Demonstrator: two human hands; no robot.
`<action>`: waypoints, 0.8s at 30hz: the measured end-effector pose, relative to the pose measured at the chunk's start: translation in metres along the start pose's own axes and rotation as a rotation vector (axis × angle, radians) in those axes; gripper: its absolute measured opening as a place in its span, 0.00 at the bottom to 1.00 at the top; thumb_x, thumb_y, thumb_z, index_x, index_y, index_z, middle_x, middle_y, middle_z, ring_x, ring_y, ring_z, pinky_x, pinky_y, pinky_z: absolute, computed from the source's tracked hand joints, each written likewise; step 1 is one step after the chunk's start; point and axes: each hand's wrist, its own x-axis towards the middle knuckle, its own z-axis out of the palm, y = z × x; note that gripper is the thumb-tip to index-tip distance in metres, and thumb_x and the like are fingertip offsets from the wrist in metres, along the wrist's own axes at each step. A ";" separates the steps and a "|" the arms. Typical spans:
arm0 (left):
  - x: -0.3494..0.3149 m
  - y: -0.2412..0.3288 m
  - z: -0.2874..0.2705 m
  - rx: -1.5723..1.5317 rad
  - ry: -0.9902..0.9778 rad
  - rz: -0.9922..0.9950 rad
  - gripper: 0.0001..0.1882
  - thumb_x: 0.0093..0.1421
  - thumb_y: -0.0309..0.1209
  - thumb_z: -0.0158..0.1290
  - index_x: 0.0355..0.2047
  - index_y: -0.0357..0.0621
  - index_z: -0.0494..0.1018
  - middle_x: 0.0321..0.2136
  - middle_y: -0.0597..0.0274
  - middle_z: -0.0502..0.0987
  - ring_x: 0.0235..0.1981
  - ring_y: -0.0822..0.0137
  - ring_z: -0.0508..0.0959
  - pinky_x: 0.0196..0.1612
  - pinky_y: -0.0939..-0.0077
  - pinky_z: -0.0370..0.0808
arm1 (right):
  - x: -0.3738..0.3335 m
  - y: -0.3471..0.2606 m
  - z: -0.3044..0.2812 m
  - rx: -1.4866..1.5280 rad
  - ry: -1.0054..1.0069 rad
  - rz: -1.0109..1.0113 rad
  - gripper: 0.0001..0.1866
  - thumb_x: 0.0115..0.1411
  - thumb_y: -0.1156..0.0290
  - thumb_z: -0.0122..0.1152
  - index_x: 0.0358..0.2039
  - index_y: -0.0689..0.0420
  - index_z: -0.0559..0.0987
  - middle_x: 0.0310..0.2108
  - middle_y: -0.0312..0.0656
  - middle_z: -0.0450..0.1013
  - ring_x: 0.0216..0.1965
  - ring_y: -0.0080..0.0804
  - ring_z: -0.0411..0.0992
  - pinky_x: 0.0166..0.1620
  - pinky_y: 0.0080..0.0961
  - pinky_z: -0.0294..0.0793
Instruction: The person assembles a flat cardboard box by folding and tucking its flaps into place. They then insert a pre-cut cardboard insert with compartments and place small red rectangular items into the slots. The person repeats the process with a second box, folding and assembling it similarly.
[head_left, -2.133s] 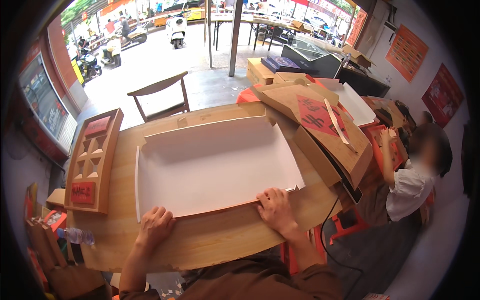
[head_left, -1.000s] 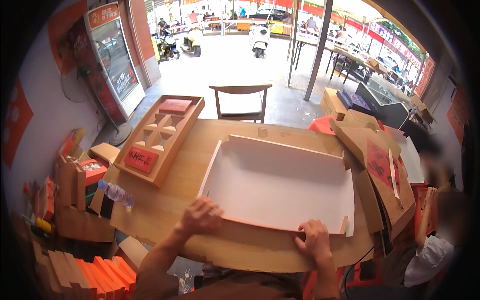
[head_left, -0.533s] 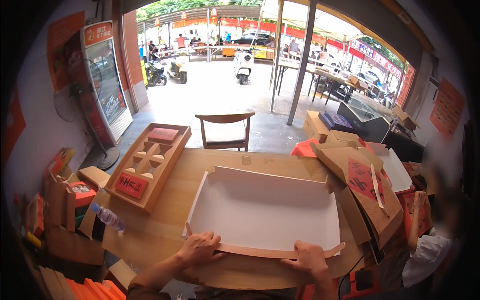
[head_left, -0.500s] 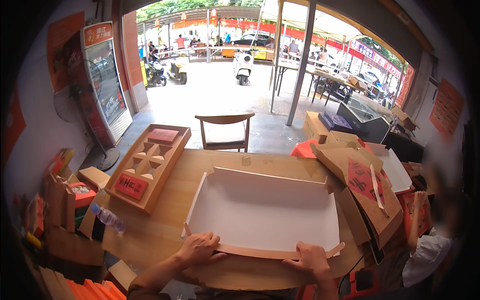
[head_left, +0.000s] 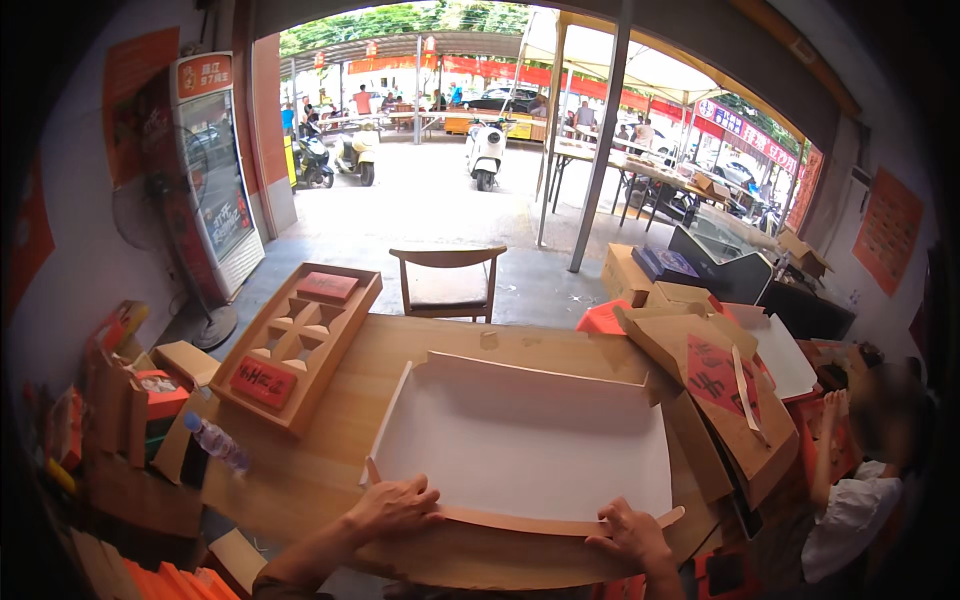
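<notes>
A shallow cardboard box tray (head_left: 530, 435) with a white inside lies on the wooden table in front of me, its side walls standing partly up. Along its near edge runs a brown folded flap. My left hand (head_left: 397, 507) is closed on that near edge at the left corner, fingers curled over it and thumb along the flap. Toward the right corner, my right hand (head_left: 632, 533) grips the same flap with bent fingers. Parts of the fingertips are hidden behind the flap.
Left on the table (head_left: 330, 455) are a compartmented cardboard box (head_left: 345, 320) with red packets and a plastic bottle (head_left: 217, 443). Flattened printed cardboard (head_left: 725, 385) is piled at the right, beside another person (head_left: 850, 520). A chair (head_left: 447, 280) stands beyond the table.
The view has tilted slightly, so the table and tray sit lower. My right hand's fingers are more bent and raised at the flap. My left hand keeps its place on the edge.
</notes>
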 end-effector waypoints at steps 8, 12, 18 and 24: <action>-0.003 -0.006 -0.001 0.165 0.135 0.173 0.13 0.64 0.43 0.63 0.29 0.50 0.75 0.28 0.64 0.76 0.34 0.60 0.83 0.35 0.64 0.82 | 0.006 -0.010 -0.008 -0.081 0.247 -0.270 0.14 0.61 0.58 0.74 0.31 0.52 0.79 0.35 0.38 0.75 0.39 0.43 0.80 0.41 0.40 0.81; 0.004 -0.023 0.017 0.243 0.248 0.382 0.13 0.61 0.40 0.65 0.27 0.51 0.74 0.27 0.65 0.77 0.32 0.63 0.83 0.32 0.65 0.81 | 0.007 -0.014 -0.003 -0.132 0.401 -0.304 0.11 0.58 0.62 0.75 0.31 0.51 0.80 0.32 0.37 0.75 0.39 0.41 0.79 0.42 0.39 0.79; 0.003 -0.007 0.012 0.224 0.076 0.224 0.11 0.66 0.41 0.59 0.31 0.50 0.75 0.30 0.65 0.79 0.32 0.62 0.83 0.33 0.66 0.81 | 0.007 -0.014 0.020 -0.053 0.313 -0.209 0.10 0.60 0.62 0.73 0.33 0.51 0.79 0.32 0.38 0.75 0.38 0.42 0.78 0.41 0.40 0.79; 0.009 0.004 0.003 0.212 0.150 0.199 0.15 0.64 0.44 0.62 0.26 0.50 0.76 0.25 0.64 0.80 0.30 0.61 0.84 0.29 0.64 0.80 | 0.031 -0.047 0.036 -0.068 0.237 -0.277 0.03 0.62 0.70 0.64 0.35 0.52 0.79 0.32 0.38 0.75 0.37 0.42 0.78 0.41 0.40 0.79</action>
